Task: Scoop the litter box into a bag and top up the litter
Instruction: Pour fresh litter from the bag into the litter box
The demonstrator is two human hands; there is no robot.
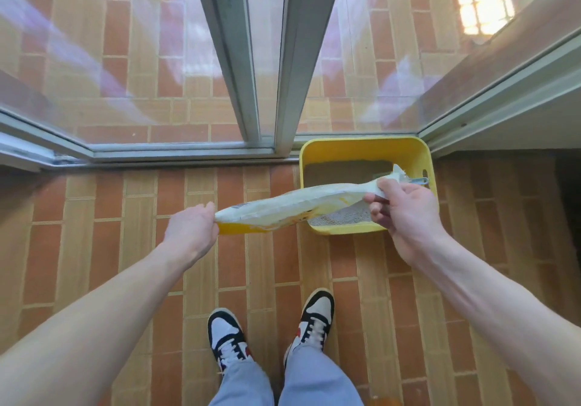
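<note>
A white and yellow litter bag (292,206) hangs stretched out level between my two hands, over the near left part of the yellow litter box (364,148). My left hand (191,226) grips the bag's left end. My right hand (405,207) pinches its right end above the box. Pale fresh litter (342,217) lies in the near part of the box, darker litter (342,171) further back. A grey scoop handle (419,181) pokes out by the box's right wall, mostly hidden behind the bag and my right hand.
The box stands on a brick-patterned tile floor (125,248), against a sliding glass door with grey metal frames (267,59). A ledge (503,116) runs along the right. My two sneakers (270,330) stand on the tiles below the bag.
</note>
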